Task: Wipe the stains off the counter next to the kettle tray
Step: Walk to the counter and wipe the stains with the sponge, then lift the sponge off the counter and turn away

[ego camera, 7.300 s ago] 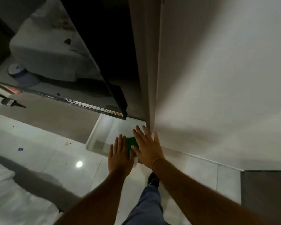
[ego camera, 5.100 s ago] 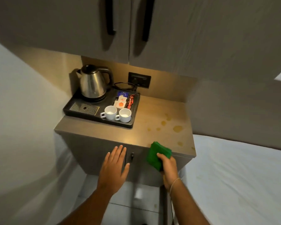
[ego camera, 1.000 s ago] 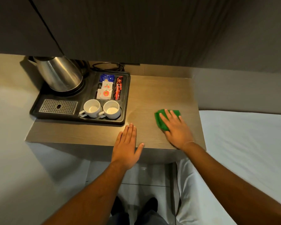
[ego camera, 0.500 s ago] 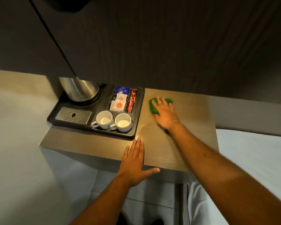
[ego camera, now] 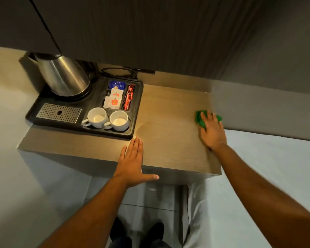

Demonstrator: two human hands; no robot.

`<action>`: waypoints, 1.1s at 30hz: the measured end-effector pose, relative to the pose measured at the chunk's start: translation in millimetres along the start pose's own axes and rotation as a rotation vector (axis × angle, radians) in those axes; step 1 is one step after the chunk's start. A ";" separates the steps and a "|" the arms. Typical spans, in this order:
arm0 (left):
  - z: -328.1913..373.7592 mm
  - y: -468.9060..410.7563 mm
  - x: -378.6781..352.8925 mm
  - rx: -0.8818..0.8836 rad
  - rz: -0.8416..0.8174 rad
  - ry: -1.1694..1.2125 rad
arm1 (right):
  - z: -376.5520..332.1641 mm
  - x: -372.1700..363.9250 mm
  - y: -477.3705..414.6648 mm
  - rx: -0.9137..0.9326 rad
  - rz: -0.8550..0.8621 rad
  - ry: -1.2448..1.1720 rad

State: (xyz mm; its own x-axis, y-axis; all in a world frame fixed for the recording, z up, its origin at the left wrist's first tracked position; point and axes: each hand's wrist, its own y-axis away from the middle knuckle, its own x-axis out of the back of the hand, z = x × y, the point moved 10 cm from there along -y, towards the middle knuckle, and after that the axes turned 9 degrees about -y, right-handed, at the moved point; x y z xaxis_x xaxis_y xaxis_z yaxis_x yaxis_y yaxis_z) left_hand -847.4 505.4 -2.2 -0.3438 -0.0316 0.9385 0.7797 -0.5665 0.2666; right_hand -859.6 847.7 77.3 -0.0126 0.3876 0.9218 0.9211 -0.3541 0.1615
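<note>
Sweeping right: right hand [ego camera: 212, 132], flat on the green cloth [ego camera: 199, 120], went from beside the kettle tray [ego camera: 136, 111] half a second earlier to the table's [ego camera: 168, 122] right edge. Left hand [ego camera: 132, 162] stayed splayed, empty, on the front edge. No stains showed; probably nearly done.

- Green cloth [ego camera: 200, 120], crumpled, flat at the counter's [ego camera: 170, 122] three o'clock edge.
- Black kettle tray [ego camera: 137, 108] at nine o'clock, touching the wood-grain top.

Bare forearms, no sleeves in view. Left hand [ego camera: 131, 163] and right hand [ego camera: 212, 131] without rings or gloves. Dark trousers [ego camera: 132, 243] and black shoes [ego camera: 155, 231] below.
</note>
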 end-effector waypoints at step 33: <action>-59.3 171.9 55.4 0.343 0.196 -0.001 | -254.9 -72.6 176.1 0.325 -0.163 -0.277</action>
State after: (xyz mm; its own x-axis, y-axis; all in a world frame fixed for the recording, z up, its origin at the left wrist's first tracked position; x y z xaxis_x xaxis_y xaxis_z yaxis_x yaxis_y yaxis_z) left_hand -763.4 357.4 82.6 -0.1705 -0.1112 0.9791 0.9602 -0.2419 0.1397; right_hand -795.7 540.3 128.7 -0.1034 0.6445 0.7576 0.9907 -0.0013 0.1364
